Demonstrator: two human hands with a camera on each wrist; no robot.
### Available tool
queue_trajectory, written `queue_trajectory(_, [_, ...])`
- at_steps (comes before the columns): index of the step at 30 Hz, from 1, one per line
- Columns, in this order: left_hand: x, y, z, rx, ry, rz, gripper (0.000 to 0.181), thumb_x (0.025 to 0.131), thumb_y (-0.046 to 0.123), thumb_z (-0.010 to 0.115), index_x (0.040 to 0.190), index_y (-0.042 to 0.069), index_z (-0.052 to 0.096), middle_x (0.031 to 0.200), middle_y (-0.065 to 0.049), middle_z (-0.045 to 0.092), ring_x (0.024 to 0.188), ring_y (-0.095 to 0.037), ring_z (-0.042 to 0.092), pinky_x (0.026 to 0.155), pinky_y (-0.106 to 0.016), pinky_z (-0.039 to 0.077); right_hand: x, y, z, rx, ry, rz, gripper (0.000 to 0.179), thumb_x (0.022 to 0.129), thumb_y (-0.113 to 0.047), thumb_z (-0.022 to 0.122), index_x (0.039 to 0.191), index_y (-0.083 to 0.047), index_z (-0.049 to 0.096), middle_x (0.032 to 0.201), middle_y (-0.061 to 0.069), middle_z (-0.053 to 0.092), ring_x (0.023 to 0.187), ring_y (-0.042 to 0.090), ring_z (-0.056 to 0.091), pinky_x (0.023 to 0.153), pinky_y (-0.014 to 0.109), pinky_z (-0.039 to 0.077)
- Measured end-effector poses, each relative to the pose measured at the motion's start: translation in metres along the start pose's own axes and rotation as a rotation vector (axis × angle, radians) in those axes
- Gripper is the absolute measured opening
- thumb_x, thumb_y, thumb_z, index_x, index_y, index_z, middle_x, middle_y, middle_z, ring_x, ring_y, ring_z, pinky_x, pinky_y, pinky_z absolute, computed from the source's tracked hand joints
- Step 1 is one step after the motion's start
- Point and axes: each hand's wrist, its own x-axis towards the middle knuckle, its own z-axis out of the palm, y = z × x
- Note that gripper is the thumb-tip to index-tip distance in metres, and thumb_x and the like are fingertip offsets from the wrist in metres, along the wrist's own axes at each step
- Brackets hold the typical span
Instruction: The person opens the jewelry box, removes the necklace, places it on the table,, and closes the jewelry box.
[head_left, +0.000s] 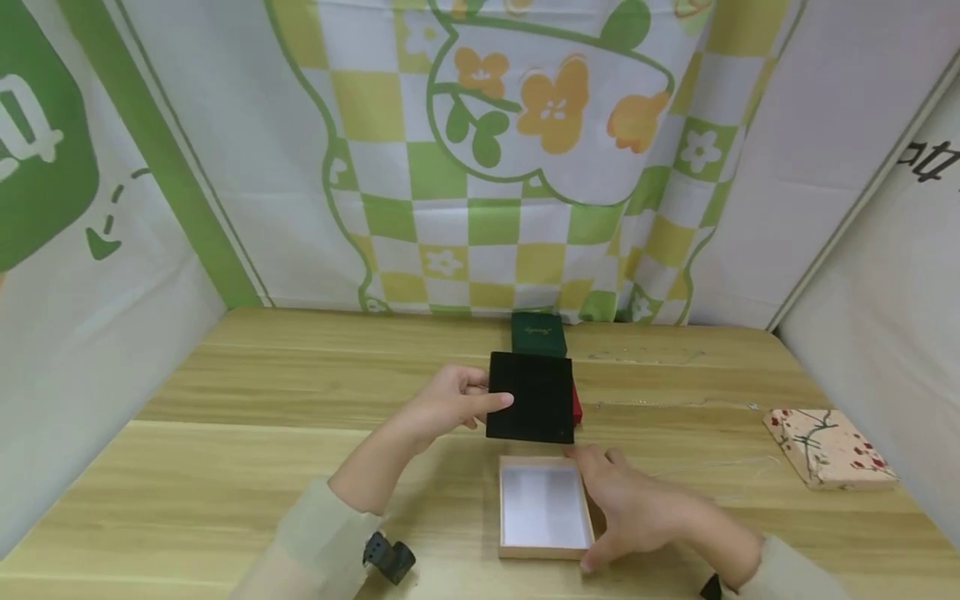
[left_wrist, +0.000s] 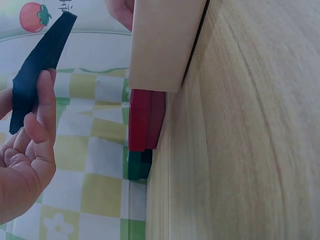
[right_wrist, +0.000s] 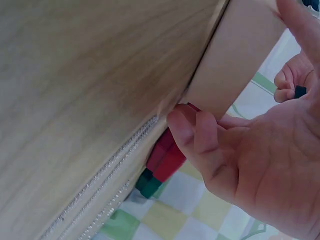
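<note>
My left hand (head_left: pixel 450 400) pinches a thin black square pad (head_left: pixel 531 398) by its left edge, thumb on the face towards me. The pad is held up above the table, just beyond an open shallow box base (head_left: pixel 546 552). White lining (head_left: pixel 543 504) shows inside the base, and its outer walls are cream. My right hand (head_left: pixel 633 500) holds the base at its right side, thumb at the near corner and fingers at the far one. In the left wrist view the pad (left_wrist: pixel 42 70) appears nearly edge-on, well apart from the box wall (left_wrist: pixel 162 45).
Behind the pad stand a red box (head_left: pixel 577 406), mostly hidden, and a dark green box (head_left: pixel 538 333). Fine silvery chains (head_left: pixel 660 405) lie across the table to the right. A flowered box lid or box (head_left: pixel 832 448) rests at the right edge. A patterned curtain (head_left: pixel 517 225) hangs behind the table.
</note>
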Motion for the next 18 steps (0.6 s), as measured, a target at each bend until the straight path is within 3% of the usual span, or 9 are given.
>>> queue_trajectory(5, [-0.002, 0.000, -0.003, -0.026, -0.003, 0.011, 0.032, 0.094, 0.024, 0.068, 0.073, 0.012, 0.048, 0.052, 0.008, 0.037, 0.072, -0.018, 0.057, 0.084, -0.044, 0.054, 0.002, -0.001, 0.000, 0.009, 0.070, -0.034, 0.112, 0.064, -0.026, 0.093, 0.147, 0.008, 0.027, 0.151, 0.026, 0.035, 0.140, 0.054, 0.026, 0.111, 0.066, 0.029])
queue_trajectory(9, [-0.003, 0.001, -0.005, -0.043, -0.003, 0.016, 0.023, 0.093, 0.023, 0.069, 0.080, 0.010, 0.055, 0.054, 0.009, 0.043, 0.069, -0.015, 0.055, 0.080, -0.039, 0.054, 0.004, -0.002, -0.007, 0.037, 0.213, -0.045, 0.112, 0.063, -0.019, 0.093, 0.147, 0.009, 0.025, 0.150, 0.026, 0.033, 0.139, 0.050, 0.027, 0.109, 0.064, 0.033])
queue_trajectory(13, [-0.004, 0.003, -0.006, -0.044, 0.008, 0.014, 0.018, 0.093, 0.024, 0.070, 0.091, 0.007, 0.062, 0.053, 0.008, 0.045, 0.072, -0.016, 0.059, 0.076, -0.035, 0.053, 0.008, -0.003, -0.016, -0.013, 0.362, -0.055, 0.108, 0.061, -0.017, 0.094, 0.144, 0.006, 0.029, 0.146, 0.026, 0.038, 0.133, 0.047, 0.033, 0.105, 0.063, 0.037])
queue_trajectory(18, [-0.006, 0.004, -0.005, -0.035, 0.006, 0.013, 0.020, 0.092, 0.025, 0.071, 0.089, 0.008, 0.062, 0.053, 0.008, 0.037, 0.076, -0.022, 0.061, 0.077, -0.040, 0.054, 0.009, -0.006, -0.025, -0.020, 0.407, -0.037, 0.110, 0.063, -0.017, 0.093, 0.147, 0.005, 0.026, 0.150, 0.025, 0.036, 0.135, 0.051, 0.032, 0.105, 0.066, 0.036])
